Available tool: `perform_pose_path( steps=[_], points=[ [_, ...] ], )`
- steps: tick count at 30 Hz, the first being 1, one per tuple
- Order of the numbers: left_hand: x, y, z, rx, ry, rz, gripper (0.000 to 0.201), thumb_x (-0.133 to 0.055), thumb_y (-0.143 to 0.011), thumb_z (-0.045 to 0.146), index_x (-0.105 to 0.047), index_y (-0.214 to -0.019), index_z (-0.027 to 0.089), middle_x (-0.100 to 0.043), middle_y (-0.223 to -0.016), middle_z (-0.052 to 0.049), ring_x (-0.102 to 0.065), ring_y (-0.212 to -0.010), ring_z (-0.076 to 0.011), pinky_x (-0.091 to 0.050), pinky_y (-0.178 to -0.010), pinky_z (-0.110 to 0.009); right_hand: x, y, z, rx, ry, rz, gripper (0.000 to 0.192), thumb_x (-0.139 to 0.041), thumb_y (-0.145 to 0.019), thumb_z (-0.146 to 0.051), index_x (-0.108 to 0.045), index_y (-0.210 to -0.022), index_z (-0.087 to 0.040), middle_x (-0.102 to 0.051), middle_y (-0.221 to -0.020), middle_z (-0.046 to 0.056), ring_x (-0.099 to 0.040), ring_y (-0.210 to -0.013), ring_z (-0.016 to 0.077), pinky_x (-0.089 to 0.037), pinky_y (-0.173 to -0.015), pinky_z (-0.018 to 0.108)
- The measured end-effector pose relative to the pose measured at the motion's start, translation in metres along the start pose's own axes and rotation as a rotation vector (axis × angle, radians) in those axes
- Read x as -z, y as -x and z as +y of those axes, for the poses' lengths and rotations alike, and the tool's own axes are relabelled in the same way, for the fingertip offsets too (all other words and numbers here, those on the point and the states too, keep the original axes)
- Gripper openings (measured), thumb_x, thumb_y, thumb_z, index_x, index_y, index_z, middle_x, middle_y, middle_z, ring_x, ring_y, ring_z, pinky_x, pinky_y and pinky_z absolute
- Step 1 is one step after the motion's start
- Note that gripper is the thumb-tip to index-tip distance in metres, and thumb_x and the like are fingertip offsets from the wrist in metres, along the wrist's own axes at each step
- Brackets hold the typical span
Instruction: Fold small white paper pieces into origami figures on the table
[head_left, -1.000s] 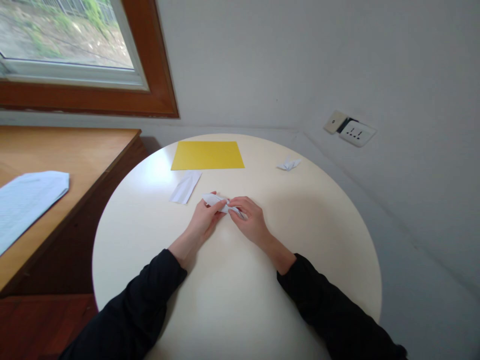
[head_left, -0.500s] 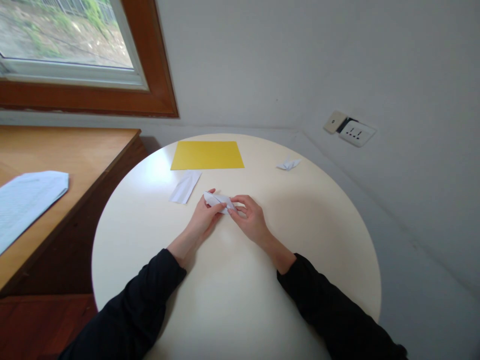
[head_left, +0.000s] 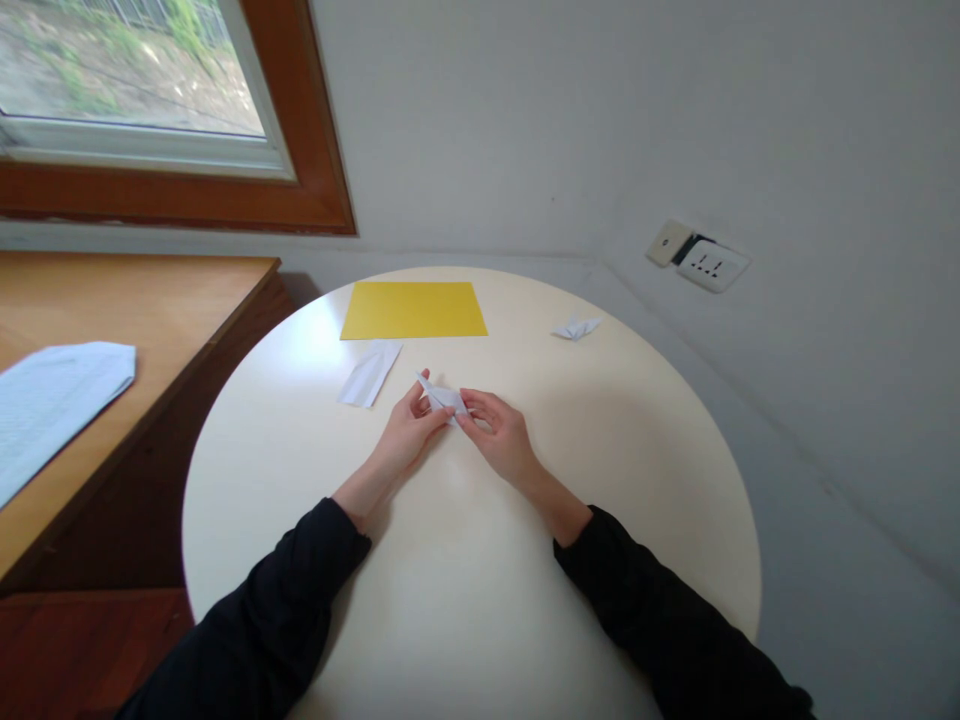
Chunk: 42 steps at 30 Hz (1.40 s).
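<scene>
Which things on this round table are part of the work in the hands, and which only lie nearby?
In work:
folded white paper
left hand
right hand

Lying about:
yellow sheet
folded white strip
small white paper figure
printed papers on the desk

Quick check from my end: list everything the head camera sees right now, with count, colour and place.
round table: one, cream, centre.
small folded paper piece: one, white, pinched between both hands above the table.
flat sheet of paper: one, yellow, far side of table.
folded paper strip: one, white, just in front of the yellow sheet.
small folded paper figure: one, white, far right of table.
wooden desk: one, brown, left.
printed sheets: white stack, on the desk.
wall socket: one, white, right wall.
window: one, wooden frame, top left.
left hand, right hand: black sleeves.
</scene>
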<state>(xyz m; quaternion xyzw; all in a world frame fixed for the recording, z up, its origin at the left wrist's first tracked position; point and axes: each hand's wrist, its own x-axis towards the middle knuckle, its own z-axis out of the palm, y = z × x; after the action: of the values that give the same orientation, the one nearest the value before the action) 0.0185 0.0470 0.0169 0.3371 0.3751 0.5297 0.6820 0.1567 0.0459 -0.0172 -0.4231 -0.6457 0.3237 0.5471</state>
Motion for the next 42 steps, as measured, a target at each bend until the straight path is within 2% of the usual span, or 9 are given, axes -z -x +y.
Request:
perform_pose_path(
  steps=[4, 8, 16, 23, 31, 36, 42],
  points=[
    [0.002, 0.000, -0.002, -0.032, -0.061, -0.019, 0.092, -0.075, -0.061, 0.014, -0.028, -0.140, 0.015, -0.064, -0.083, -0.001, -0.059, -0.078, -0.0118, -0.043, -0.083, -0.028, 0.001, 0.001, -0.003, 0.103, 0.133, 0.013, 0.024, -0.057, -0.081, -0.027, -0.064, -0.103, -0.018, -0.068, -0.101, 0.009, -0.065, -0.091, 0.0190, -0.056, -0.080, 0.033],
    [0.005, -0.001, -0.005, -0.049, -0.123, -0.022, 0.095, -0.077, -0.062, 0.018, -0.025, -0.142, 0.015, -0.064, -0.079, 0.000, -0.058, -0.075, -0.0120, -0.043, -0.081, -0.029, 0.002, 0.002, -0.009, 0.186, 0.234, 0.000, 0.023, -0.051, -0.085, -0.024, -0.065, -0.102, -0.019, -0.069, -0.101, 0.009, -0.066, -0.090, 0.0193, -0.055, -0.081, 0.034],
    [0.003, -0.001, -0.005, -0.094, -0.180, -0.012, 0.093, -0.076, -0.059, 0.017, -0.030, -0.140, 0.013, -0.061, -0.074, 0.003, -0.056, -0.070, -0.0104, -0.043, -0.073, -0.025, 0.003, 0.003, -0.010, 0.217, 0.324, -0.031, 0.027, -0.046, -0.088, -0.022, -0.063, -0.108, -0.022, -0.069, -0.105, 0.008, -0.065, -0.094, 0.0204, -0.053, -0.086, 0.036],
    [0.003, -0.002, -0.006, -0.115, -0.201, 0.000, 0.080, -0.072, -0.061, 0.013, -0.037, -0.133, 0.014, -0.061, -0.074, 0.003, -0.056, -0.067, -0.0095, -0.043, -0.069, -0.023, 0.001, 0.003, -0.011, 0.247, 0.352, -0.028, 0.028, -0.043, -0.089, -0.021, -0.062, -0.108, -0.022, -0.069, -0.104, 0.008, -0.065, -0.094, 0.0195, -0.053, -0.086, 0.034],
    [0.003, -0.001, -0.002, -0.059, -0.081, -0.001, 0.050, -0.076, -0.056, 0.015, -0.053, -0.101, 0.018, -0.066, -0.077, 0.001, -0.060, -0.072, -0.0111, -0.044, -0.076, -0.026, 0.003, 0.000, -0.007, 0.177, 0.236, 0.033, 0.023, -0.055, -0.082, -0.025, -0.064, -0.103, -0.021, -0.068, -0.100, 0.007, -0.064, -0.089, 0.0184, -0.056, -0.078, 0.033],
    [0.009, -0.005, -0.001, -0.078, -0.049, -0.058, 0.028, -0.077, -0.061, 0.027, -0.063, -0.081, 0.013, -0.066, -0.079, -0.002, -0.059, -0.074, -0.0126, -0.044, -0.073, -0.025, 0.004, -0.001, -0.006, 0.131, 0.157, 0.042, 0.027, -0.062, -0.077, -0.025, -0.064, -0.104, -0.020, -0.066, -0.103, 0.008, -0.063, -0.091, 0.0186, -0.056, -0.077, 0.033],
    [0.018, -0.011, 0.001, -0.084, -0.060, -0.096, 0.024, -0.076, -0.063, 0.030, -0.067, -0.075, 0.012, -0.066, -0.073, -0.003, -0.059, -0.070, -0.0125, -0.044, -0.071, -0.024, 0.004, -0.001, -0.005, 0.044, 0.093, 0.065, 0.033, -0.068, -0.072, -0.027, -0.065, -0.105, -0.022, -0.066, -0.103, 0.007, -0.063, -0.091, 0.0190, -0.055, -0.078, 0.034]
  ],
)
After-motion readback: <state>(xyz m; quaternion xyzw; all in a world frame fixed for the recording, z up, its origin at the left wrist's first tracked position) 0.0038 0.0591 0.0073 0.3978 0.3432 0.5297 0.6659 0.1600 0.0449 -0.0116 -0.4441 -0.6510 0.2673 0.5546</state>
